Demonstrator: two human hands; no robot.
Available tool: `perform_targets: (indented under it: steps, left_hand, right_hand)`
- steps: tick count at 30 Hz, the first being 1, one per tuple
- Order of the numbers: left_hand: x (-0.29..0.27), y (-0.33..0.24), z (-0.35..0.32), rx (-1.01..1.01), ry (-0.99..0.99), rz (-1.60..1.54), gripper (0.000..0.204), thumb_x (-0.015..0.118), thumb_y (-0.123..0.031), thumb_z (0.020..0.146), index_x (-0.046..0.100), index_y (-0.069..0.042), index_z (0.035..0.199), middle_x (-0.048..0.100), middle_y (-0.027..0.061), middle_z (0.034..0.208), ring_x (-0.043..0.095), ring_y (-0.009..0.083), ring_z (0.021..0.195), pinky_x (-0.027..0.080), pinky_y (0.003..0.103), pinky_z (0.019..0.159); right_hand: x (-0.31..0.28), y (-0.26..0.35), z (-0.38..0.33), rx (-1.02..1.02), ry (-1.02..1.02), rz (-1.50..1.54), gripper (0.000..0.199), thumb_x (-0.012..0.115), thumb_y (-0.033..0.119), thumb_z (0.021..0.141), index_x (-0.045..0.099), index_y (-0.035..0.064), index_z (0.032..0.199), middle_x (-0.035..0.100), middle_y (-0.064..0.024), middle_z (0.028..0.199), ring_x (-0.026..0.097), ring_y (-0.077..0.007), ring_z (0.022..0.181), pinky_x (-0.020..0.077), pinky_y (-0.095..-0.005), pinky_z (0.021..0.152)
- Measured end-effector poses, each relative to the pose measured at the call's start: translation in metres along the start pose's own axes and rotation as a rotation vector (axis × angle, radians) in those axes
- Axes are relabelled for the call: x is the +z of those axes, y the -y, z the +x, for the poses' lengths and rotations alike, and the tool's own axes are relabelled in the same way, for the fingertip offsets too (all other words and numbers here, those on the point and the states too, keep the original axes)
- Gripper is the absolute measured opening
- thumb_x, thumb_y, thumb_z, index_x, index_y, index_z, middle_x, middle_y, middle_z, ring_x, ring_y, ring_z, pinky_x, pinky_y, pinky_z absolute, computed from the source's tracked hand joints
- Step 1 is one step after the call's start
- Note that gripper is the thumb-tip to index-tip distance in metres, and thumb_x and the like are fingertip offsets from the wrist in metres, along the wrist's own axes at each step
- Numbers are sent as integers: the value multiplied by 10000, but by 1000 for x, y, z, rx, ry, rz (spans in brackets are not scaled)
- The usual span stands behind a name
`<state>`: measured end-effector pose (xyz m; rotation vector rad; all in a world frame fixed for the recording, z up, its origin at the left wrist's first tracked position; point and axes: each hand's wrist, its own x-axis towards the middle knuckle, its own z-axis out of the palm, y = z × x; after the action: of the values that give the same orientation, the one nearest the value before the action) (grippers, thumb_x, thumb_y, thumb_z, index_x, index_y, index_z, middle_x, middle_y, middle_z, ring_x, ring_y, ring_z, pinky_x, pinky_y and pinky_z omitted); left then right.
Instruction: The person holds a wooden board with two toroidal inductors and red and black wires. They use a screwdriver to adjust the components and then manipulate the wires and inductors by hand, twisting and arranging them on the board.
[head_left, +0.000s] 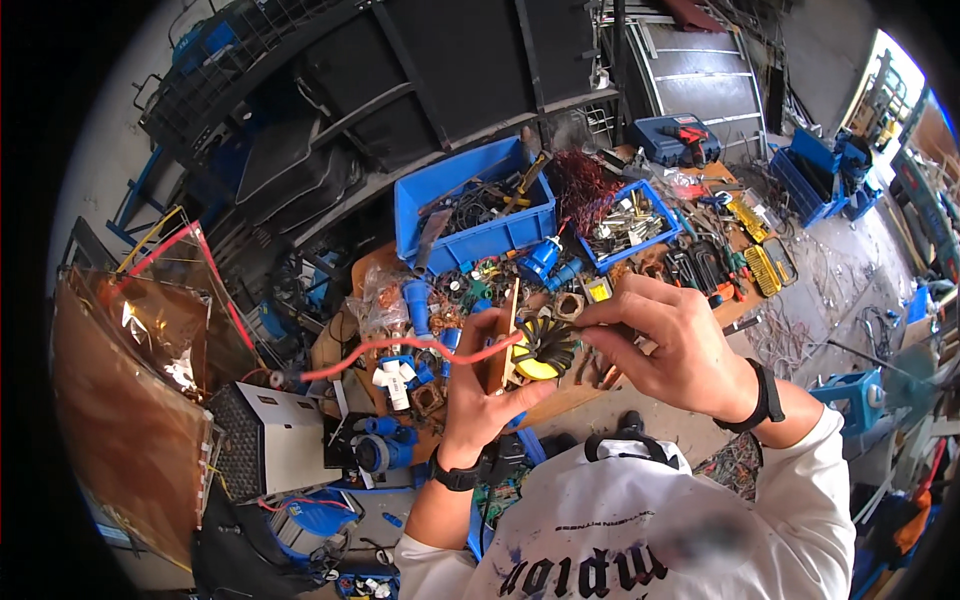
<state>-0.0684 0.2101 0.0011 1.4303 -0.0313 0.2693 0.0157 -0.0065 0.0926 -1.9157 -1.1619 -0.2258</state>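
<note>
Starting on the left: a brown, glossy sheet-like panel (130, 420) leans well left of the big open blue plastic bin (490, 236), our landmark. Below and left of that bin sits a white box with a dark perforated side (285, 432), and from there a soft red cord (400, 343) sweeps rightward, over the left hand (468, 390), right up to the work.

Here's the action, held in the air on the near side of the bin! The left hand is curled closed round a thin brown board (505, 340), thumb underneath, and against the board's right face stands a ring-shaped coil of black wire on a yellow core (543, 350). The right hand (670, 340) has thumb and fingertips nearly together at the coil's right rim; whether they pinch a wire end, I can't tell.

Looks to me like fine fingertip work on the winding, and the next move calls for a steady left hold and a light right pinch.

Room? The wooden table (572, 402) has its near edge just below the coil; the free air is toward the body. Right of the bin, a small blue tray of metal bits (645, 248) and a red-and-black drill (690, 142) crowd the far side.
</note>
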Motion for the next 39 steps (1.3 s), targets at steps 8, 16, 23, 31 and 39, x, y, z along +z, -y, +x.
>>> perform_targets:
  steps: [8,16,23,31,39]
  left_hand:
    - [2,-11,-7,-88,23,-70,796,933,-153,697,463,-21,1325,578,66,1188,610,152,1078,509,298,945]
    - [8,-18,-14,-180,56,-118,824,923,-129,719,451,0,1382,585,84,1229,608,167,1100,512,314,956]
    - [12,-29,-20,-201,80,-130,800,921,-112,716,468,-14,1367,586,73,1221,603,155,1098,506,302,956]
    - [10,-32,-22,-220,112,-135,807,921,-107,712,459,-26,1369,585,55,1218,597,150,1106,497,294,965]
    - [10,-26,-21,-207,95,-198,756,900,-106,746,467,-11,1358,612,54,1197,618,147,1081,501,291,960]
  right_hand:
    - [-4,4,-2,-16,66,75,112,745,68,846,700,18,936,687,-119,865,684,-317,758,558,-386,651]
    - [-8,5,1,31,88,19,115,742,107,861,717,30,942,700,-117,865,689,-324,770,550,-402,669]
    - [-8,10,-1,-26,78,86,155,784,53,828,756,17,976,662,-113,756,658,-238,656,505,-360,582]
    - [-2,12,-4,-147,71,71,162,781,17,802,733,12,957,639,-107,720,634,-260,587,489,-356,531]
    - [2,17,-5,-101,132,-46,193,773,57,825,691,18,996,641,-107,781,653,-286,649,508,-373,576]
